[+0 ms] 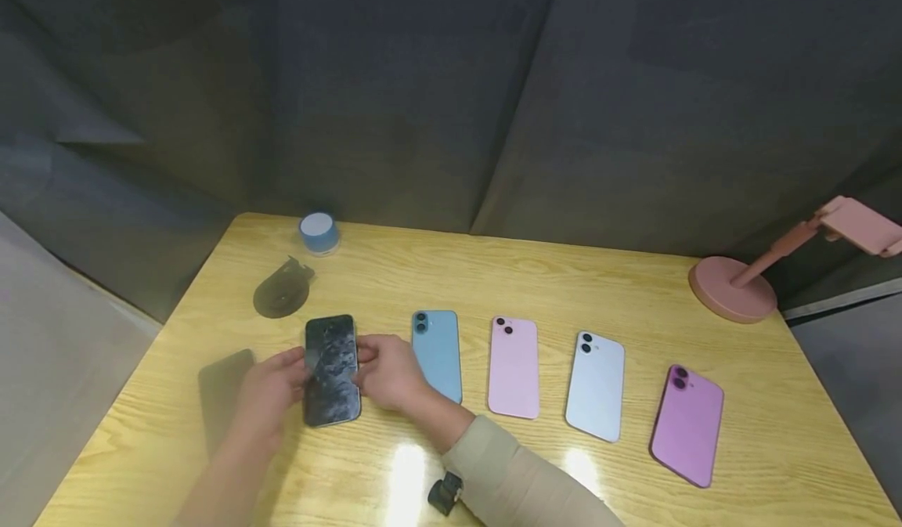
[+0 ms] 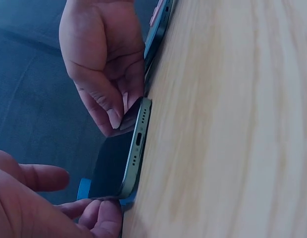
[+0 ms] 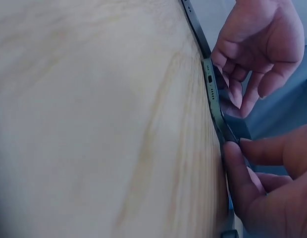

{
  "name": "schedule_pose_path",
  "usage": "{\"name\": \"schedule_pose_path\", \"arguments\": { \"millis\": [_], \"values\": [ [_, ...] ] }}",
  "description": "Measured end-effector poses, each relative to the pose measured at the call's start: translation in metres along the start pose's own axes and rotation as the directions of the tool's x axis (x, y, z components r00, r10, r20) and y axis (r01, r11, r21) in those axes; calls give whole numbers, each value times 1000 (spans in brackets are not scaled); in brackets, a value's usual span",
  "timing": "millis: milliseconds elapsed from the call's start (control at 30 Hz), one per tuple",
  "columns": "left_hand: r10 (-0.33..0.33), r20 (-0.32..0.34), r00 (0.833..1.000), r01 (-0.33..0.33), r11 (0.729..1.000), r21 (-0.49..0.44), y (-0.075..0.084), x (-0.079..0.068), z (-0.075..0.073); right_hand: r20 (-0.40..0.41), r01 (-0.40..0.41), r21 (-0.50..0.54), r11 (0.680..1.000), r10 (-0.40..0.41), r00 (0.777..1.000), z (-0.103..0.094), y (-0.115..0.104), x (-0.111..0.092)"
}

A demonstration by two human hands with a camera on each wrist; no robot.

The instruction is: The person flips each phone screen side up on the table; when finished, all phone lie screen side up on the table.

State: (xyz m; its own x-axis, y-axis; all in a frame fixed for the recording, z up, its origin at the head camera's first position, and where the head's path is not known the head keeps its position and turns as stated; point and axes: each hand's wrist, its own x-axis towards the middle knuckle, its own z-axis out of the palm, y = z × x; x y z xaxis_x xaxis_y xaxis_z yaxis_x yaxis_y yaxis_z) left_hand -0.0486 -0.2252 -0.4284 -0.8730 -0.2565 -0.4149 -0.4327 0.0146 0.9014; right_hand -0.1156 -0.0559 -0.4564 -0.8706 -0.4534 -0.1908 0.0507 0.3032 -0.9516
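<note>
A smartphone (image 1: 331, 370) with a dark, cloudy patterned screen lies face up at the left of the table. Its light green bottom edge and charging port (image 2: 139, 139) show in the left wrist view. My left hand (image 1: 273, 386) touches the phone's left side with bent fingertips, its thumb held apart in the left wrist view. On the opposite side my right hand (image 1: 391, 374) pinches the phone's edge between thumb and finger, seen closer as the right hand (image 3: 272, 183) in the right wrist view. A blue phone (image 1: 438, 355) lies just beyond it.
Rightward in the row lie a pink phone (image 1: 513, 369), a white phone (image 1: 595, 386) and a purple phone (image 1: 687, 425), backs up. A dark phone (image 1: 218, 386) lies left. Behind are a dark flat object (image 1: 280, 290), a blue cylinder (image 1: 319, 235) and a pink stand (image 1: 733, 288).
</note>
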Motion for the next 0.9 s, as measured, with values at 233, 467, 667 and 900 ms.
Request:
{"name": "schedule_pose_path", "arguments": {
  "millis": [233,467,667,900],
  "values": [
    [6,-8,1000,-6,1000,-16,1,-6,0,-3,-11,-109,994,10,1000,-1,-2,2],
    [8,-16,1000,-9,999,-52,-1,-13,0,-16,-25,-290,957,21,1000,-4,-5,5],
    [31,6,1000,-30,999,-39,-3,-16,-2,-13,-15,-336,942,11,1000,-4,-5,5],
    [46,38,998,-48,998,43,-5,-18,-6,-11,-9,-291,957,6,1000,-9,-8,-6]
  ]
}}
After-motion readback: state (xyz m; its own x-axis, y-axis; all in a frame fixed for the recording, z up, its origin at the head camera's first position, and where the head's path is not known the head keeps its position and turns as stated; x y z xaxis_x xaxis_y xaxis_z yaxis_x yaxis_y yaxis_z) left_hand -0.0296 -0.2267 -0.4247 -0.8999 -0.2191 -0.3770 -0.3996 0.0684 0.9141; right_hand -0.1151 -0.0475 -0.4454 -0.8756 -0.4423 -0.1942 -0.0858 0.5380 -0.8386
